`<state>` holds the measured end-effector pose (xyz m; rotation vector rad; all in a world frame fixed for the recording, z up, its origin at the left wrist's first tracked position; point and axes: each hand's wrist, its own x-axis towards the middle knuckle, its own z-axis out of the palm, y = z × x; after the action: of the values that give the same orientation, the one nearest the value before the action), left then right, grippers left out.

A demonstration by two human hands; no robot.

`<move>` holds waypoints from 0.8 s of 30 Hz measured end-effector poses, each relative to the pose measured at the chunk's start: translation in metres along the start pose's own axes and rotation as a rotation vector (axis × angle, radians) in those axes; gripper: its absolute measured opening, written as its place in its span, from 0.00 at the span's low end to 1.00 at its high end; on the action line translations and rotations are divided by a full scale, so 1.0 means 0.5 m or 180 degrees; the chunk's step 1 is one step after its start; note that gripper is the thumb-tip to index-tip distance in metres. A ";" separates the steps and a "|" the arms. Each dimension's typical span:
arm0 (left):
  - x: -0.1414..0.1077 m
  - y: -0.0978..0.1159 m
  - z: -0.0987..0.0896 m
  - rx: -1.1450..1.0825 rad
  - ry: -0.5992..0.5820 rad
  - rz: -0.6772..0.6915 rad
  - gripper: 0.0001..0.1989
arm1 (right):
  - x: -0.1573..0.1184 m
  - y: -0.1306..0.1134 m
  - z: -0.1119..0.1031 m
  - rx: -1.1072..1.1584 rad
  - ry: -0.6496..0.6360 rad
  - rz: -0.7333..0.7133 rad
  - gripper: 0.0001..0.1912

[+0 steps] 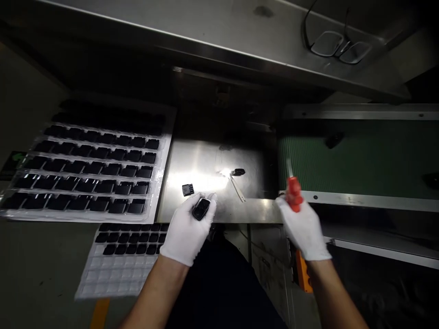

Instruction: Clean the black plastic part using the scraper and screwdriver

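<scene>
A steel shelf is running across the top of the frame, with glasses lying on it at upper right. Below them, at the right, a green conveyor belt is stretching out of frame, carrying dark parts near its far edge and at its right edge. Filling the left side, a large plastic tray is holding rows of black pieces, its upper rows fading into shadow. A second tray is sitting below it at lower left, black pieces filling its upper rows and its lower pockets showing bare. At centre, a steel plate is catching a bright glare.

The left hand, gloved in white, is hovering over the plate's near edge, its thumb and fingers closed on a black device. Just above that hand, a small black part is lying on the plate. Further right, a black piece and a thin metal strip are lying close together. The right hand, also gloved, is clamped around a red-handled screwdriver, its pale shaft pointing up over the belt's edge. An orange object is showing below that hand.
</scene>
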<state>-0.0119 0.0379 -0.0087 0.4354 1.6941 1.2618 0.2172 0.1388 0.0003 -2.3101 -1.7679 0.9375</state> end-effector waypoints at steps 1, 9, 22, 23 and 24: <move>0.000 0.002 -0.001 0.0025 0.0026 -0.0009 0.12 | -0.010 0.002 0.014 0.0029 -0.0189 0.0120 0.24; -0.023 0.026 -0.008 -0.0138 0.0026 0.0111 0.11 | -0.079 0.040 0.089 0.0000 -0.0939 0.0078 0.17; -0.053 0.044 -0.001 0.0697 -0.0455 0.0273 0.06 | -0.110 0.036 0.096 0.0045 -0.1247 0.0146 0.16; -0.055 0.039 -0.001 0.0690 -0.0462 0.0248 0.07 | -0.112 0.038 0.098 0.0022 -0.1273 0.0151 0.15; -0.056 0.035 0.000 0.0675 -0.0473 0.0217 0.07 | -0.114 0.040 0.099 -0.0011 -0.1312 0.0151 0.15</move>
<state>-0.0026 0.0245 0.0197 0.7014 1.7037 1.0733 0.2003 0.0666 -0.0245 -2.2932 -1.8514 1.5106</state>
